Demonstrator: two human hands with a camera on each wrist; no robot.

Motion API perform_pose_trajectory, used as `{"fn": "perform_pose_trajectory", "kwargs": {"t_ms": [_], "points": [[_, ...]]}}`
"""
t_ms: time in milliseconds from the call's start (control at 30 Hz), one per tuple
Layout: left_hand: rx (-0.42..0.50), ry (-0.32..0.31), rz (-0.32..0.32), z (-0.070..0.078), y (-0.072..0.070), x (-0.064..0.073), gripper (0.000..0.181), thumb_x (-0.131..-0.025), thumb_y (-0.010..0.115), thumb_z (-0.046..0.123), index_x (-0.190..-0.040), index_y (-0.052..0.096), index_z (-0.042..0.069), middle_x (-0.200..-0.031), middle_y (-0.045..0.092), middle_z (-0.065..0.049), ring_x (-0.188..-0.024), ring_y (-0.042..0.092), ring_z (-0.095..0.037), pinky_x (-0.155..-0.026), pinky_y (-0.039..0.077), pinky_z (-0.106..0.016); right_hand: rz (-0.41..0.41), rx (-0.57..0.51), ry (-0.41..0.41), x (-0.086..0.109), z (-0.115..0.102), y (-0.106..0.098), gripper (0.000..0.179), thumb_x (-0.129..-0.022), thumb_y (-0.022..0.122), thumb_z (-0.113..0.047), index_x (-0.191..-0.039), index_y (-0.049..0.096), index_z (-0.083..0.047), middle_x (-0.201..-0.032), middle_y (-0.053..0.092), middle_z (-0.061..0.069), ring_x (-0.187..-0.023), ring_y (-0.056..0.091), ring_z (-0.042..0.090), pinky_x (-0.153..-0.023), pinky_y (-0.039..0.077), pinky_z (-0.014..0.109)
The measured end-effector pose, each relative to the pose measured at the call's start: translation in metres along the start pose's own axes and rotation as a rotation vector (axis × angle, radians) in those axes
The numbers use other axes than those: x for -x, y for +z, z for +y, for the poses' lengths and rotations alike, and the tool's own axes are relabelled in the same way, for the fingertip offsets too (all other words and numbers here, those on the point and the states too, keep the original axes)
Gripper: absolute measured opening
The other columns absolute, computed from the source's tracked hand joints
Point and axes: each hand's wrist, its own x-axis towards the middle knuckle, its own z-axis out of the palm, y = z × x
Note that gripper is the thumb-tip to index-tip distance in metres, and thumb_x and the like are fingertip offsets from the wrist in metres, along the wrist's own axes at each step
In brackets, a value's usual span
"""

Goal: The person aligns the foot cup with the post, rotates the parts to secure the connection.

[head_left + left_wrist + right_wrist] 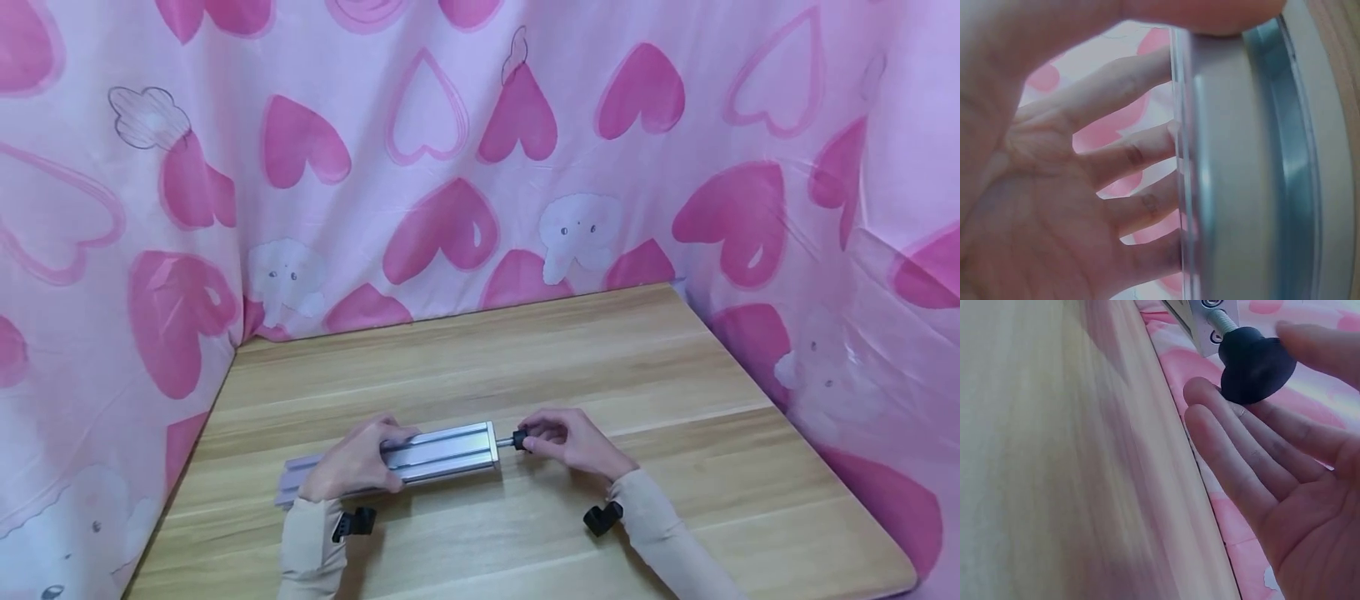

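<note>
A silver aluminium profile point(450, 454) with long grooves lies across the wooden table, a little raised at its right end. My left hand point(352, 462) grips it from above, thumb on the near side and fingers on the far side, as the left wrist view shows along the grooved metal point(1235, 169). From the profile's right end sticks out a threaded stud with a black levelling foot point(521, 440). My right hand point(573, 443) pinches that foot between thumb and fingers. In the right wrist view the foot's round black base point(1259, 369) faces the palm.
The wood-grain table point(712, 492) runs back to a pink curtain point(337, 217) printed with hearts, which hangs on the left, back and right sides. Black camera mounts sit at the left wrist point(356, 522) and the right wrist point(603, 518).
</note>
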Motion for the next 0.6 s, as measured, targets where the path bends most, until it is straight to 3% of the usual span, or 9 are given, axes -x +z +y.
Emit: {"fn": "perform_pose_trajectory", "kwargs": {"t_ms": [233,400,467,600], "points": [[0.027,-0.001,-0.002,-0.0011,0.0002,-0.001,0.075,-0.062,0.09,0.013,-0.133,0.067,0.007,-0.108,0.061,-0.003,-0.094,0.054,-0.019,-0.078,0.044,-0.025,-0.044,-0.106,0.101,-0.0045,0.0004,0.0042,0.038,-0.102,0.057,-0.038,-0.11,0.072,-0.004,-0.091,0.076,0.011,-0.078,0.075,0.028,-0.073,0.06,0.035],[0.035,0.003,-0.011,-0.0013,-0.0009,-0.0009,0.075,-0.063,0.09,0.013,-0.134,0.066,0.006,-0.108,0.06,-0.004,-0.094,0.053,-0.02,-0.077,0.044,-0.025,-0.072,-0.139,0.142,-0.0057,-0.0005,0.0039,0.043,-0.104,0.051,-0.041,-0.103,0.073,-0.004,-0.09,0.076,0.015,-0.078,0.074,0.031,-0.07,0.061,0.038],[0.033,0.005,-0.009,-0.0017,-0.0012,-0.0011,0.076,-0.062,0.09,0.012,-0.134,0.066,0.006,-0.108,0.06,-0.004,-0.093,0.053,-0.019,-0.077,0.045,-0.025,-0.072,-0.111,0.135,-0.0054,-0.001,0.0025,0.044,-0.106,0.048,-0.04,-0.101,0.072,-0.004,-0.09,0.076,0.015,-0.079,0.074,0.03,-0.071,0.061,0.037],[0.028,0.023,0.006,-0.0034,-0.0018,-0.002,0.077,-0.059,0.088,0.011,-0.133,0.067,0.007,-0.107,0.061,-0.003,-0.092,0.054,-0.017,-0.078,0.046,-0.024,-0.045,-0.046,0.054,-0.0027,-0.0022,0.0006,0.036,-0.103,0.057,-0.032,-0.119,0.067,-0.002,-0.105,0.075,0.012,-0.092,0.073,0.025,-0.082,0.059,0.032]]}}
